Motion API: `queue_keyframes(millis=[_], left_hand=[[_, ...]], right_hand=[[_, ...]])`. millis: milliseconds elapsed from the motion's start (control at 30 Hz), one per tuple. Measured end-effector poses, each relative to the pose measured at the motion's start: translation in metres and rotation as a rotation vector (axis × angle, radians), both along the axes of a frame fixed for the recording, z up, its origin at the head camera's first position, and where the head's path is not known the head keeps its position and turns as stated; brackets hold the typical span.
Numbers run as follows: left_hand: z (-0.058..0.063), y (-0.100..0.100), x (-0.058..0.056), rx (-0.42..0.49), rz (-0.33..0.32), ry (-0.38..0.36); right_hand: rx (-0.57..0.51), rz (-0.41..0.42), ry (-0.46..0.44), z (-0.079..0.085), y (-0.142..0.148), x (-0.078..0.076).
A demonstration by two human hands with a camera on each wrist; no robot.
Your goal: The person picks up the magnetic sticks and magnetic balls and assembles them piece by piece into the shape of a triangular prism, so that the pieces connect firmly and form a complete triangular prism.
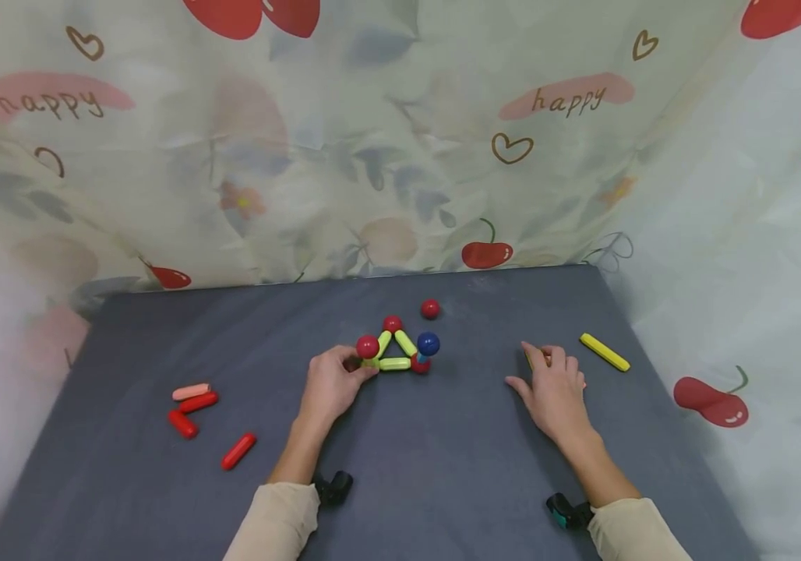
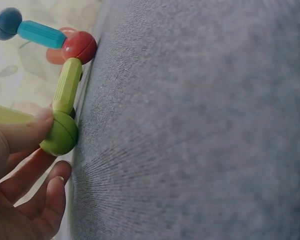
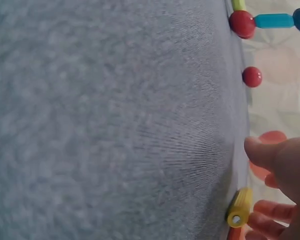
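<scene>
My left hand (image 1: 330,383) pinches a green ball (image 2: 61,135) at the near-left corner of a triangle of yellow-green sticks (image 1: 395,364). Red balls form its other corners, one at the back (image 1: 392,323). A light blue stick (image 2: 41,34) stands up from the right corner, topped by a blue ball (image 1: 428,344). Above the green ball shows another red ball (image 1: 368,347). Over on the right, my right hand (image 1: 555,397) hovers palm down with thumb spread, its fingers beside a yellow stick (image 3: 240,207) and a partly hidden orange-red piece (image 3: 235,233).
Behind the triangle lies a loose red ball (image 1: 431,309). Farther right is another yellow stick (image 1: 605,352). Several red sticks (image 1: 238,451) and a pink one (image 1: 191,392) lie at left. A patterned cloth (image 1: 386,156) hangs along the back edge of the grey table surface (image 1: 456,467).
</scene>
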State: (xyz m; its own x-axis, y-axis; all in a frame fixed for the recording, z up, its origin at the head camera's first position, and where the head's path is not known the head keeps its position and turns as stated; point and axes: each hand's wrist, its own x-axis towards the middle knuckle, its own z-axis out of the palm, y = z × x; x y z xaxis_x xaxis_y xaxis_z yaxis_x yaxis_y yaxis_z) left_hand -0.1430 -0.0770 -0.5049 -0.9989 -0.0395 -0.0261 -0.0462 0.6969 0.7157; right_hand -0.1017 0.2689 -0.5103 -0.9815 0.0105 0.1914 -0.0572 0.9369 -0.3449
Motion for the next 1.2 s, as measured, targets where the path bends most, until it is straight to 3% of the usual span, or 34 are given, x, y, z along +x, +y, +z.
queue_keyframes(millis=[133,400,500,733,833,900,1033,1200], left_hand=[[0.0,0.001,0.0,-0.011,0.002,-0.009],[0.0,0.002,-0.001,-0.013,0.002,-0.046],[0.0,0.001,-0.002,-0.016,0.006,-0.045],[0.001,0.0,-0.002,-0.006,0.02,-0.06],[0.003,0.0,-0.002,0.0,0.03,-0.068],[0.003,-0.001,-0.003,0.002,0.035,-0.072],[0.003,0.001,-0.004,0.006,0.03,-0.07],[0.002,0.0,-0.004,0.006,0.027,-0.032]], right_hand=[[-0.022,0.018,0.044,-0.004,0.002,-0.001],[-0.11,0.083,-0.03,0.001,-0.021,-0.017],[-0.206,0.125,0.029,0.018,-0.043,-0.027],[-0.503,0.293,0.276,0.073,-0.103,-0.051],[-0.551,0.381,0.284,0.084,-0.125,-0.057],[-0.539,0.429,0.231,0.084,-0.136,-0.06],[-0.397,0.452,0.108,0.071,-0.146,-0.063],[-0.129,0.449,0.115,0.058,-0.15,-0.065]])
